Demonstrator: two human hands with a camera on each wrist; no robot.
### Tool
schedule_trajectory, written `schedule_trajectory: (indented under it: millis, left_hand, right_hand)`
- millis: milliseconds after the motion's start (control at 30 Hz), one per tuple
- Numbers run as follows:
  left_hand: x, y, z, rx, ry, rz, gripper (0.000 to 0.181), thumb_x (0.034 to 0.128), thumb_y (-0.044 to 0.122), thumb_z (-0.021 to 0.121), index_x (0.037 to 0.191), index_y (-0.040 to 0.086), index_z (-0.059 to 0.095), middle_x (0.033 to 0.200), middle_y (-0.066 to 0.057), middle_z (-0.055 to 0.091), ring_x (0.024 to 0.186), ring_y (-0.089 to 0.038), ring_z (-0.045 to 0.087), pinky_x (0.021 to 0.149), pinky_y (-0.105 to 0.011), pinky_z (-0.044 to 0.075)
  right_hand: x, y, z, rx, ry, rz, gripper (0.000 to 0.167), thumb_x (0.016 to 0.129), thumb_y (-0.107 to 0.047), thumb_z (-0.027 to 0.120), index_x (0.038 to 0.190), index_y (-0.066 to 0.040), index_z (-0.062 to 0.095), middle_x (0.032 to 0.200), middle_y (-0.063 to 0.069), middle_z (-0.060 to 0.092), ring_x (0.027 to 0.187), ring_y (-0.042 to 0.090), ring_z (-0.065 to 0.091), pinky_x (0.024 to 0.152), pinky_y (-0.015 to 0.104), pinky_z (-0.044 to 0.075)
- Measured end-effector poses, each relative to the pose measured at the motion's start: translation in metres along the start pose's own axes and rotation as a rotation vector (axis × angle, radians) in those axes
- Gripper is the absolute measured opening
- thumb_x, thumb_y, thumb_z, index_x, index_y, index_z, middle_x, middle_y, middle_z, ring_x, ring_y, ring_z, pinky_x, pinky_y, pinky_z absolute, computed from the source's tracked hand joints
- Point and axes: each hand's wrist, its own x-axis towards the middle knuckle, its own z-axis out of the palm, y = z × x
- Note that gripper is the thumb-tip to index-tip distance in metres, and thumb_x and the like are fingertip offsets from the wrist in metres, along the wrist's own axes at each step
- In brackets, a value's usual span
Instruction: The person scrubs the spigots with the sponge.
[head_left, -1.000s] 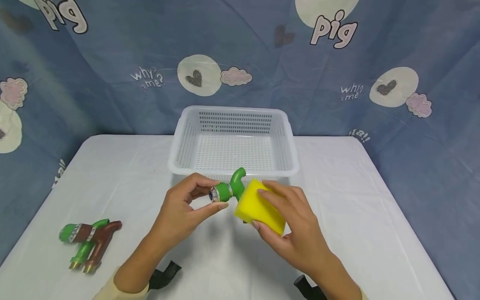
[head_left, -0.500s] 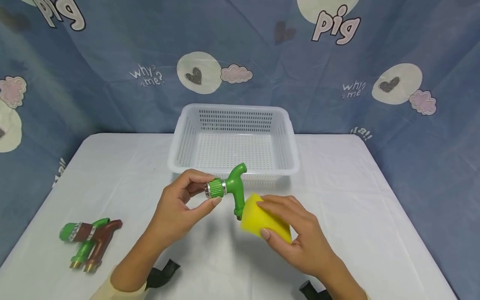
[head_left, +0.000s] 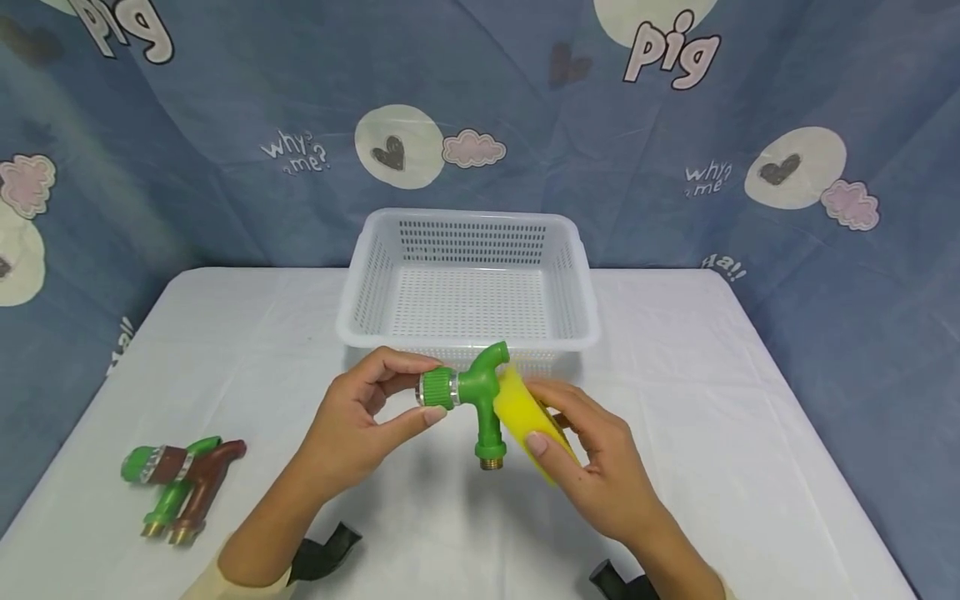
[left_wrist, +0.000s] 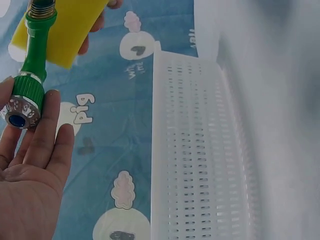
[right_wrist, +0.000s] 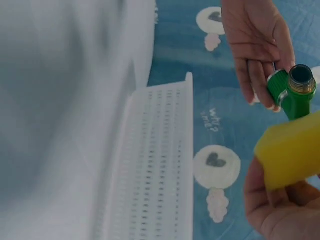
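A green water tap point(head_left: 481, 390) with a brass threaded end is held up over the table. My left hand point(head_left: 369, 417) pinches its ribbed end between thumb and fingers; the left wrist view shows that ribbed collar point(left_wrist: 28, 89) with a silver ring. In my right hand point(head_left: 603, 462) is a yellow sponge point(head_left: 528, 421), gripped between thumb and fingers. The sponge lies against or just beside the tap's right side; the head view does not settle which. In the right wrist view the sponge point(right_wrist: 290, 150) is near the tap's green body point(right_wrist: 296, 105).
A white perforated basket point(head_left: 468, 343) stands behind the hands. On the left of the white table point(head_left: 660, 333) lie a brown tap point(head_left: 206, 492) and a green tap point(head_left: 174, 500), overlapping. Black straps point(head_left: 326, 554) hang by the wrists. A blue printed cloth point(head_left: 525, 200) hangs behind.
The sponge has moved from covering the tap's lower part to its right side, turning more edge-on. The tap has shifted slightly right and its threaded end now shows fully.
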Motion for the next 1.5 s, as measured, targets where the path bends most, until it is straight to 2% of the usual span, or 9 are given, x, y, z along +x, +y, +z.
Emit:
schedule_trajectory:
  millis: [133,333,533,733,867,967,1167,1500]
  left_hand:
    - [0.001,0.001,-0.001,-0.032,-0.009,-0.005,0.046,0.0845,-0.014,0.079,0.124,0.002,0.062,0.127,-0.011,0.067,0.111,-0.024,0.069,0.097,-0.033,0.057]
    - [0.002,0.000,-0.001,-0.052,-0.006,0.005,0.045,0.0848,-0.015,0.078,0.124,-0.001,0.061,0.126,-0.012,0.068,0.111,-0.024,0.069,0.097,-0.034,0.057]
    - [0.002,-0.003,0.003,-0.014,-0.030,-0.026,0.044,0.0864,-0.006,0.082,0.124,0.009,0.065,0.118,-0.005,0.073,0.107,-0.025,0.070,0.100,-0.034,0.055]
    - [0.003,-0.002,0.006,0.059,-0.072,-0.074,0.044,0.0887,0.006,0.085,0.126,0.018,0.067,0.115,0.005,0.076,0.109,-0.020,0.071,0.104,-0.033,0.052]
    - [0.002,-0.003,0.009,0.025,-0.120,-0.087,0.041,0.0918,0.005,0.081,0.127,0.017,0.065,0.117,0.004,0.076,0.111,-0.022,0.071,0.100,-0.033,0.053]
    - [0.002,-0.005,0.012,0.023,-0.149,-0.054,0.040,0.0937,0.004,0.079,0.128,0.017,0.063,0.119,0.004,0.075,0.111,-0.023,0.072,0.098,-0.033,0.054]
    - [0.001,-0.007,0.012,0.068,-0.112,-0.018,0.047,0.0876,0.002,0.084,0.126,0.019,0.063,0.125,0.005,0.073,0.112,-0.020,0.071,0.100,-0.035,0.055]
    - [0.003,-0.008,0.008,0.051,-0.061,0.002,0.051,0.0837,-0.007,0.084,0.124,0.015,0.064,0.127,0.001,0.074,0.112,-0.023,0.071,0.101,-0.033,0.054]
  right_hand:
    - [-0.006,0.001,-0.001,0.087,-0.057,0.001,0.045,0.097,0.004,0.064,0.140,-0.012,0.064,0.132,0.005,0.068,0.105,0.021,0.065,0.082,0.035,0.059]
    - [-0.010,-0.001,-0.005,0.137,-0.107,0.041,0.045,0.099,0.004,0.060,0.141,-0.012,0.064,0.130,0.005,0.069,0.103,0.022,0.065,0.081,0.036,0.058]
    - [-0.012,-0.008,-0.007,0.245,-0.116,0.082,0.045,0.099,0.008,0.056,0.140,-0.009,0.063,0.124,0.009,0.069,0.085,0.022,0.063,0.061,0.033,0.057]
    - [-0.004,-0.014,-0.009,0.266,-0.075,0.002,0.045,0.098,0.009,0.054,0.141,-0.003,0.061,0.131,0.014,0.067,0.098,0.026,0.063,0.074,0.035,0.059]
    - [0.001,-0.013,-0.010,0.223,0.017,0.054,0.041,0.103,0.005,0.053,0.141,-0.006,0.061,0.119,0.011,0.067,0.087,0.024,0.060,0.068,0.033,0.055]
    - [0.005,-0.014,-0.006,0.213,0.051,0.074,0.039,0.104,0.003,0.053,0.141,-0.008,0.061,0.114,0.009,0.065,0.081,0.022,0.057,0.064,0.032,0.052]
    - [0.004,-0.016,0.003,0.281,0.010,0.030,0.040,0.103,0.007,0.054,0.140,-0.005,0.061,0.120,0.012,0.064,0.078,0.022,0.055,0.060,0.034,0.050]
    - [-0.012,-0.011,-0.007,0.394,-0.137,0.099,0.034,0.104,0.008,0.045,0.132,-0.001,0.063,0.104,0.010,0.066,0.077,0.023,0.058,0.067,0.035,0.056]
